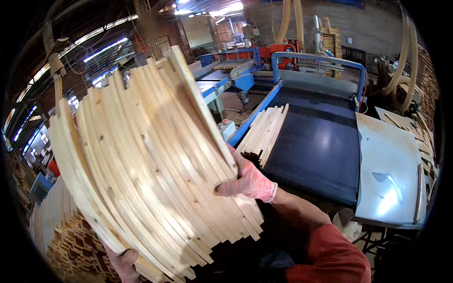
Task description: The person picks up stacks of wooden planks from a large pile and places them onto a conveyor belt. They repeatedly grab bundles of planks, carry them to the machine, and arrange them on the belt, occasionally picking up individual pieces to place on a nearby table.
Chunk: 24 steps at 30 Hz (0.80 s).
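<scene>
A wide bundle of pale wooden strips (155, 160), lying side by side with uneven ends, fills the left and middle of the view, tilted in the air. My right hand (247, 177), in a pink-and-white knit glove, grips its right edge with the thumb over the face of the strips. At the lower left, my gloved left hand (125, 264) clasps the opposite edge; its other fingers are hidden behind the wood. One strip (200, 108) on the right side stands up on edge against the others.
A black conveyor belt (316, 146) in a blue frame carries a smaller group of wooden strips (266, 129) on its left side. Right of it sits a grey metal sheet table (389, 165). Stacked strips (78, 240) stand at lower left. A white container (227, 128) is beside the belt.
</scene>
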### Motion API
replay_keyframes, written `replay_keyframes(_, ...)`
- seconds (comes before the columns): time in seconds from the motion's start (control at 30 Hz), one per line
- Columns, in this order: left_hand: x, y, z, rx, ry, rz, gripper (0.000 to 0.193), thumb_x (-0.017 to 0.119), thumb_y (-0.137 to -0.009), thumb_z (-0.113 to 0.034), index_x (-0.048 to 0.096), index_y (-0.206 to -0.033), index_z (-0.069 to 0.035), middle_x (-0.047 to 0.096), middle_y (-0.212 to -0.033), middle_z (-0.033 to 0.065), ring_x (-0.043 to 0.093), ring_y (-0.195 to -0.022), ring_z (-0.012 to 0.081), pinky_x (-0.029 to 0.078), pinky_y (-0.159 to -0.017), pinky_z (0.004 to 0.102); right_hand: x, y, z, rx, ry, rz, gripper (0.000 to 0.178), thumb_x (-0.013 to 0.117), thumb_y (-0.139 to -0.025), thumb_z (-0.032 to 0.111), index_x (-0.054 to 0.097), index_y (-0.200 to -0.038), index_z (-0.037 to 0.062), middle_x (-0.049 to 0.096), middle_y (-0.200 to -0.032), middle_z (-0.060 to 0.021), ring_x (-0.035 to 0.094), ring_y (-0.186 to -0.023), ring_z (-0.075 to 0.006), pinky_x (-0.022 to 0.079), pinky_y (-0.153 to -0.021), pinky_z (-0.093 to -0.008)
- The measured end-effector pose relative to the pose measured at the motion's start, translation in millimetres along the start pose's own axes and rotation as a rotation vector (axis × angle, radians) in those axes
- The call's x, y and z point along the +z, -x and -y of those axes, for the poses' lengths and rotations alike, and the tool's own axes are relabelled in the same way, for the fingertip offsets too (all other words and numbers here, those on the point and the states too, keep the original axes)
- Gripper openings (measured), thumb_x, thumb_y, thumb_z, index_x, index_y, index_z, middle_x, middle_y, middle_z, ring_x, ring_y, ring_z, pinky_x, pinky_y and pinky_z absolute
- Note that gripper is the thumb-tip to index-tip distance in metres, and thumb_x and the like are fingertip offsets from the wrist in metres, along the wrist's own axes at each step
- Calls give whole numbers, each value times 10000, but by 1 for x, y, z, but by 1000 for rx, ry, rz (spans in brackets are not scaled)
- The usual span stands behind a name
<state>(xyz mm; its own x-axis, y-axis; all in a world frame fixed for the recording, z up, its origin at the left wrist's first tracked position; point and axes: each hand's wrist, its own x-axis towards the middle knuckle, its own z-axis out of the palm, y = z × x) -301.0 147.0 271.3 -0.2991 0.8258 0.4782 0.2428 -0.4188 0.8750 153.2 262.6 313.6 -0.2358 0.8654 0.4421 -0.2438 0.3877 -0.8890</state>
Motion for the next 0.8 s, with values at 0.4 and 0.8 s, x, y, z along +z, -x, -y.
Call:
replay_keyframes(0.4,337,-17,-21,-369,387,640,1059,777,-793,137,264,-1688,-104,597,-1351,174,723,-1064,294,711,-852,445,-236,190,49,35,142,-636,1215,989,-742,103,262,-1715,71,560,-1546,-88,537,-1408,-207,449,-1205,-420)
replay_keyframes(0.8,682,53,58,-564,467,1319,1147,867,-778,-23,206,-1710,-121,509,-1507,92,547,-1370,245,541,-1113,417,-408,354,32,333,-8,-1142,973,844,-842,-9,333,-1669,45,617,-1432,-108,654,-1231,-212,583,-1037,-387)
